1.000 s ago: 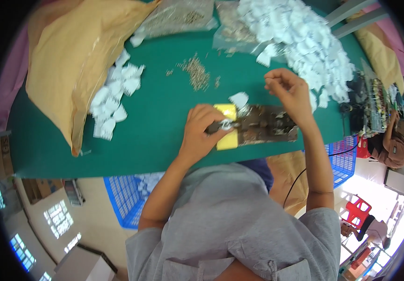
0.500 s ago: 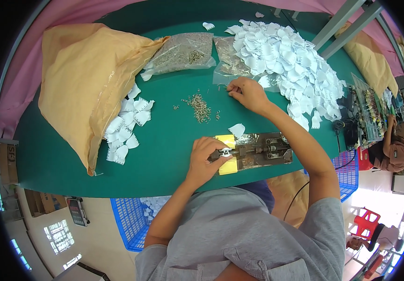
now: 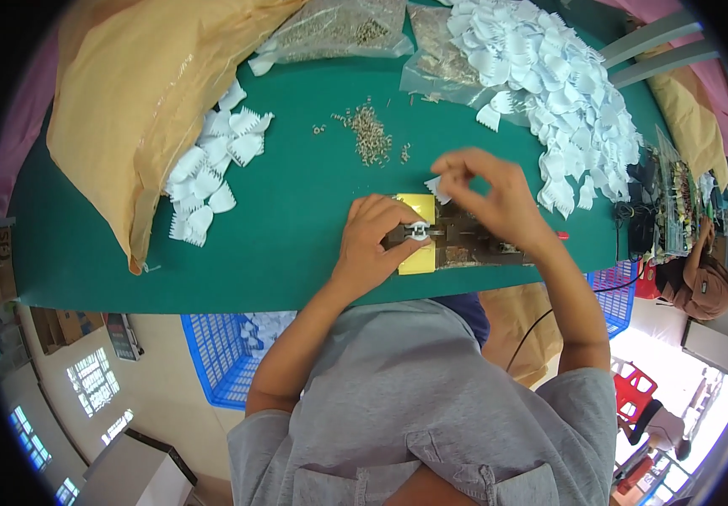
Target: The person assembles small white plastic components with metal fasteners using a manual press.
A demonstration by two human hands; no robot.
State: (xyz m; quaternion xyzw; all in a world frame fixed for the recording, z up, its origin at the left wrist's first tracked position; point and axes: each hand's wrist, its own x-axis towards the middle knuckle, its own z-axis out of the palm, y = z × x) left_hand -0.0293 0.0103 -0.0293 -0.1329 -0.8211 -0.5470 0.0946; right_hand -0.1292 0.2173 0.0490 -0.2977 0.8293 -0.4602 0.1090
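Observation:
My left hand (image 3: 374,244) is closed on a small white plastic piece (image 3: 417,230), keeping it at the yellow-covered end of a dark metal fixture (image 3: 475,240). Over this fixture is my right hand (image 3: 492,194), bent at the fingers; motion smears the fingertips, so whether they hold anything is unclear. Beside those fingers lies a white comb-edged piece (image 3: 436,189), partly covered by the hand. A small heap of tiny metal ring-like parts (image 3: 370,139) sits on the green table (image 3: 296,202) beyond my hands.
A large pile of white comb-edged pieces (image 3: 550,84) covers the far right. At left, a brown sack (image 3: 145,110) stands beside more such pieces (image 3: 212,169). Clear bags of small parts (image 3: 339,29) lie at the back. Below the table is a blue basket (image 3: 221,363).
My right hand has come back from beside the far bags to above the fixture. My left hand still keeps the white piece there. The whole view has shifted somewhat.

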